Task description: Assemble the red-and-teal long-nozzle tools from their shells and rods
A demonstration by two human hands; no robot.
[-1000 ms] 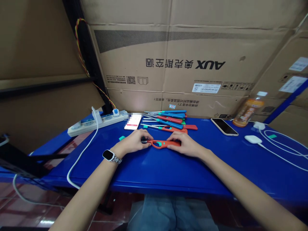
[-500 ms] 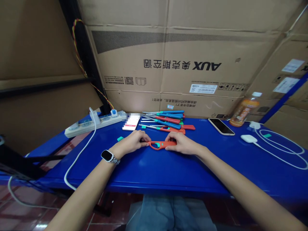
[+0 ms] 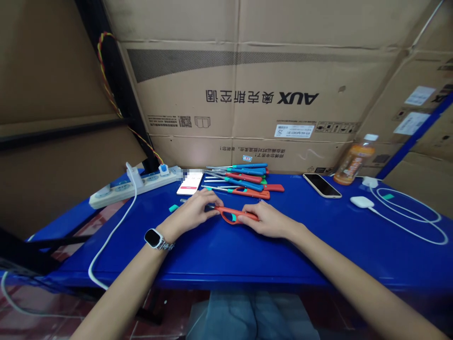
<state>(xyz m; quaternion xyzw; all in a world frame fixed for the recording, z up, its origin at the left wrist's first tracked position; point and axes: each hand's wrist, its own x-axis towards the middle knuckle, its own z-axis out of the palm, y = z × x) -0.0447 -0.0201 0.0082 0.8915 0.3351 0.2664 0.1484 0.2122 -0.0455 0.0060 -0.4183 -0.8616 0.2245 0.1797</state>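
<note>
- facing you is a broad cardboard panel [image 3: 262,66], printed upside down and standing behind the blue desk [image 3: 212,257].
- your left forearm [image 3: 123,283] runs near the white cable [image 3: 113,230]; swinging it outward could snag that cable and tug the power strip [image 3: 148,181].
- your right forearm [image 3: 336,262] slants in from the lower right, wrist nearly straight, well apart from the bottle [image 3: 354,163].
- the pile of lighters [image 3: 247,183] lies just behind your hands, barrels to the left; pushing too far forward would likely scatter it, since the pieces overlap loosely.
- your left hand [image 3: 198,210], its back upward, pinches the front end of the orange lighter [image 3: 230,209] between thumb and fingers, hiding part of the barrel.
- your right hand [image 3: 267,219] is curled around the handle end, thumb toward you.
- the orange lighter sits between both hands, in front of the pile, handle slightly nearer you; you cannot tell whether it touches the desk. an uneven pull could twist it from the left pinch.
- the lit phone [image 3: 190,183] lies just beyond your left hand, where a forward jerk could knock it.
- the teal trigger [image 3: 234,217] is just beside your right thumb; a careless squeeze could press it.
- a small teal piece [image 3: 173,208] lies beside your left wrist, easily brushed away.
</note>
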